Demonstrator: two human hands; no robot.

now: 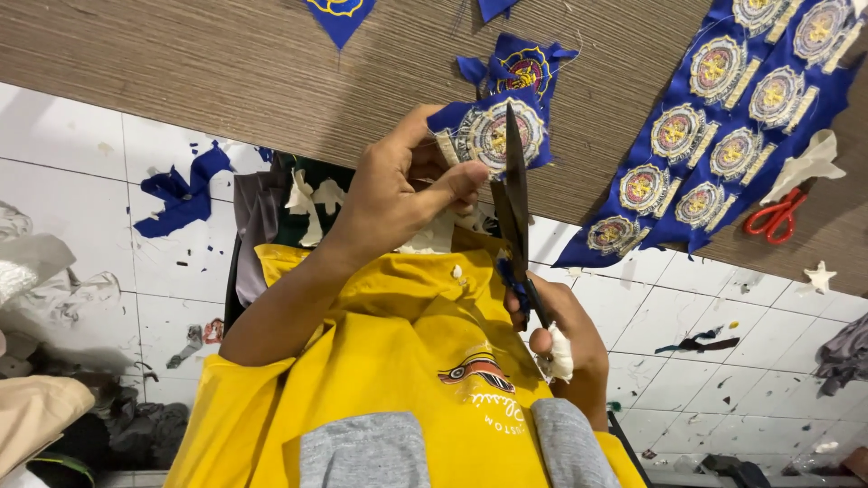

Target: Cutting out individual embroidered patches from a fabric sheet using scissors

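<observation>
Between the two hands, at the near edge of the wooden surface (226,63), a blue embroidered patch (488,134) is pinched by the left hand (398,194), thumb pressed over its lower edge and the fingers curled shut behind it. Black scissors (517,203) are gripped by the right hand (565,339), which is closed round the handles, a white wrap showing on one finger; the blades are held nearly upright, their long axis running from that hand up across the right part of the patch, with the tip above its top edge. How far the blades are parted cannot be told. The patch is thus kept just ahead of the left hand and above the right hand, the left being the nearer of the two. Beyond it, a second cut patch (520,68) is seen lying on the surface, and farther right two long strips of uncut patches (714,136) are laid slantwise, with red scissors (776,215) beside their lower end. Blue scraps (185,194) are scattered over the white tiled floor (81,172) below.
</observation>
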